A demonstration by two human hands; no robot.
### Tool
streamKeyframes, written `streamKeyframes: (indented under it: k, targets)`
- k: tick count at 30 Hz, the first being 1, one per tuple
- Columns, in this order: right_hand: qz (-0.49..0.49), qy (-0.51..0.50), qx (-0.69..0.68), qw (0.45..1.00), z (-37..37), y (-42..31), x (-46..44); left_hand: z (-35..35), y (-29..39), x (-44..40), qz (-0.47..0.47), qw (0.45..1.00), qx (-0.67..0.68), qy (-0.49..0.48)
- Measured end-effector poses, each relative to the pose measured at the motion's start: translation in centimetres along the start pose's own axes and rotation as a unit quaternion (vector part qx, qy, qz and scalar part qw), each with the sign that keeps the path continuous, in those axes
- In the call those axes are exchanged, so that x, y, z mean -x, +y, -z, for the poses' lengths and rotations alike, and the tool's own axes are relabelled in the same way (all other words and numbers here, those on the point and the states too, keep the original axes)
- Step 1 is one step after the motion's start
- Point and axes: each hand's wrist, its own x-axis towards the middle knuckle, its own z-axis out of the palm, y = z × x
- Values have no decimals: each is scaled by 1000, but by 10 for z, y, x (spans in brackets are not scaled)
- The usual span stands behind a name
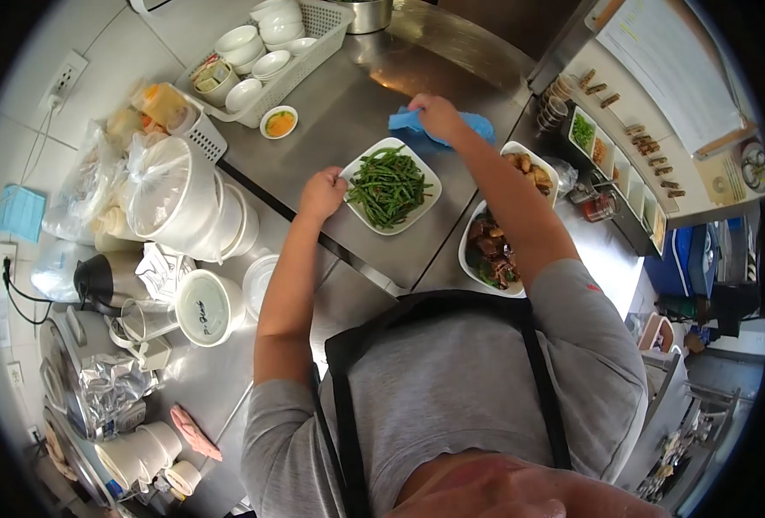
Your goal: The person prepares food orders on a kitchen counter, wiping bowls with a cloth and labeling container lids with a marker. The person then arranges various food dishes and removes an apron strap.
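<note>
A white square bowl of green beans [389,187] sits on the steel counter in front of me. My left hand [322,194] holds its left rim, fingers closed on the edge. Beyond the bowl, to the right, my right hand [437,117] is closed on a blue cloth [479,126] that lies against the counter. Under and beside my right forearm stand a white dish of dark meat with greens [488,250] and another dish with browned pieces [533,173], both partly hidden by the arm. A small cup of orange sauce [279,123] is at the back left.
A perforated basket [320,43] with stacked white bowls stands at the back left. White tubs [207,308] and bagged containers [171,186] line the left side. A rack of garnish trays [617,177] is on the right, beside a red jar [601,207].
</note>
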Motion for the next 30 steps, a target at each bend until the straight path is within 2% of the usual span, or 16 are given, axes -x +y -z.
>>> streamKeyframes:
  k: [3, 6, 9, 12, 15, 18, 19, 22, 25, 28, 30]
  targets:
    - [31, -44, -59, 997, -35, -22, -10, 0, 6, 6, 17, 1000, 7, 9]
    - [-29, -225, -108, 968, -28, -57, -16, 1, 10, 9, 20, 1000, -3, 14]
    - [-43, -272, -22, 961, -40, -58, -24, 1, 12, 9, 13, 1000, -9, 22]
    - [11, -290, 101, 952, -49, -63, -23, -1, 10, 8, 2, 999, -17, 31]
    - [5, -199, 108, 974, -44, -74, -9, -1, 14, 11, -1, 997, -52, 49]
    - [17, -152, 78, 985, -45, -46, -5, -8, 19, 22, 16, 995, -59, 75]
    - [15, -165, 73, 984, -39, -38, -7, -11, 21, 26, 24, 995, -55, 85]
    - [-16, -198, 34, 979, -17, -20, -5, -3, 41, 43, 193, 973, 77, -97]
    - [-83, -221, -33, 971, 2, -21, -2, 20, 57, 34, 210, 970, 41, -114]
    - [-102, -252, -55, 961, -6, -31, -8, 8, 25, -13, 26, 997, -69, -12]
    - [-83, -274, -73, 956, -18, -40, -9, 4, 36, -32, -42, 995, -94, 5]
